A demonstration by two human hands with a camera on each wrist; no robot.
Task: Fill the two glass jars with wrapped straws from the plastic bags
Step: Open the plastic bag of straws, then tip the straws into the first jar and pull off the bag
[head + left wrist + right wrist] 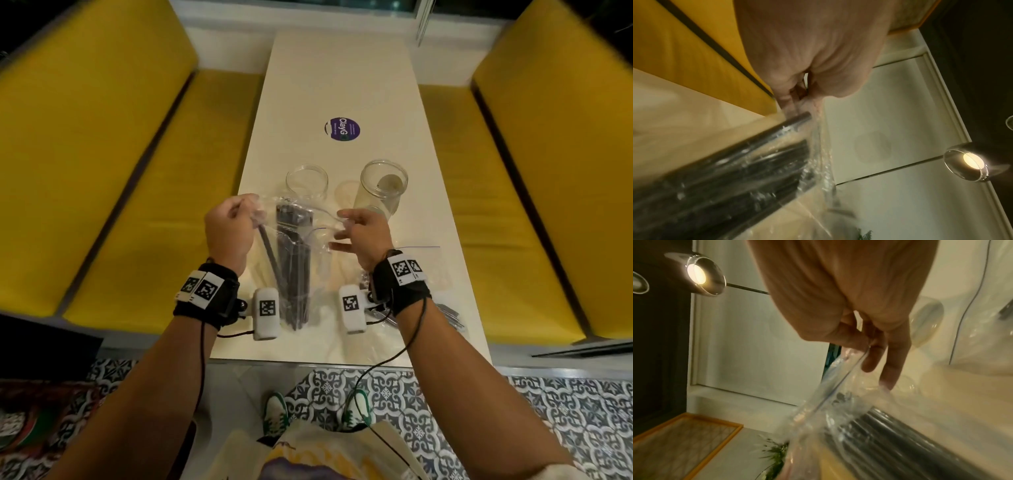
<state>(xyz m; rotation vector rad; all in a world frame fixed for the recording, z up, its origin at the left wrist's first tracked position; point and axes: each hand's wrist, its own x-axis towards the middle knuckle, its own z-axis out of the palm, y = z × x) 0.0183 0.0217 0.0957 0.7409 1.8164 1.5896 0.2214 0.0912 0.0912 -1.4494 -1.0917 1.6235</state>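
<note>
A clear plastic bag (301, 240) of dark wrapped straws (294, 260) hangs between both hands above the white table (342, 85). My left hand (233, 222) grips the bag's top left corner in a fist. My right hand (359, 229) pinches the bag's right edge, its other fingers spread. The wrist views show the straws (735, 170) inside the bag (838, 410), close under each hand. Two empty glass jars stand just beyond the bag: the left jar (307, 181) and the right jar (383, 185).
Another plastic bag (428, 274) with dark straws (448, 313) lies on the table by my right wrist. A round purple sticker (345, 129) is farther back. Yellow benches (137, 205) flank the table on both sides. A tote bag (308, 455) sits at my feet.
</note>
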